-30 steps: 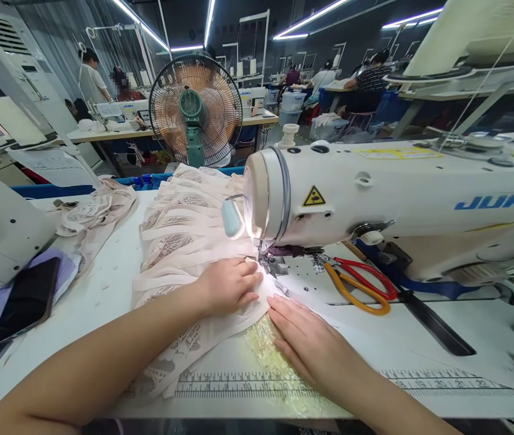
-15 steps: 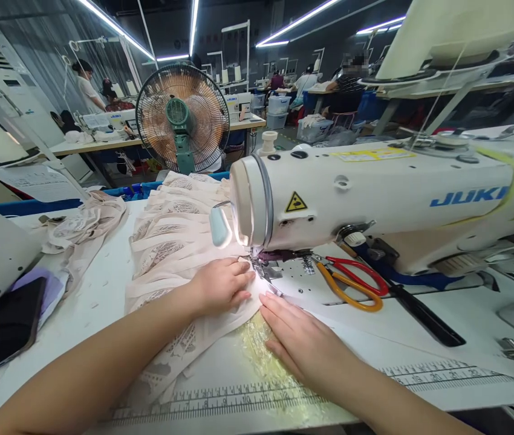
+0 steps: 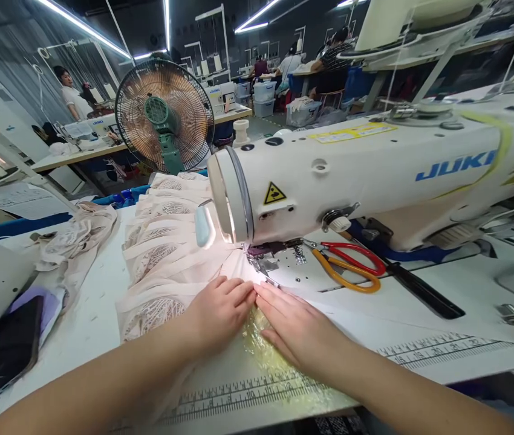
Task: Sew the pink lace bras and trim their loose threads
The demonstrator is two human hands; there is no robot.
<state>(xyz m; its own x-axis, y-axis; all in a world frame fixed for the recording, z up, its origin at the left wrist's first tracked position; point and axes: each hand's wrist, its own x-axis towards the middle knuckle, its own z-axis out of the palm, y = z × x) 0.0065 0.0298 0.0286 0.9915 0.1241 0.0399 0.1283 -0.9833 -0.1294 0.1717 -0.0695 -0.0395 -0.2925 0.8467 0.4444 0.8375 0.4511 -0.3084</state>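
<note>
Pale pink fabric with lace panels (image 3: 155, 260) lies in folds left of the sewing machine (image 3: 293, 193) and runs under its lit needle area. My left hand (image 3: 218, 311) has its fingers curled and closed on the fabric's edge, just in front of the presser foot (image 3: 259, 261). My right hand (image 3: 300, 329) lies flat with its fingers stretched out and together. Its fingertips touch the left fingertips at the fabric edge. Whether the right thumb grips anything is hidden. Between the hands and the printed ruler (image 3: 239, 396), shiny yellowish tape (image 3: 263, 347) covers the tabletop.
Red-and-orange-handled scissors (image 3: 348, 266) and a black-handled tool (image 3: 427, 293) lie right of the needle. More pink fabric (image 3: 82, 241) and a phone (image 3: 9, 350) are at left. Behind the table stands a fan (image 3: 164, 118); several people work at the back.
My left hand has drawn back from the presser foot towards me, its fingertips now meeting the right ones. The fabric is pulled into creases near the needle. The whole view has shifted slightly.
</note>
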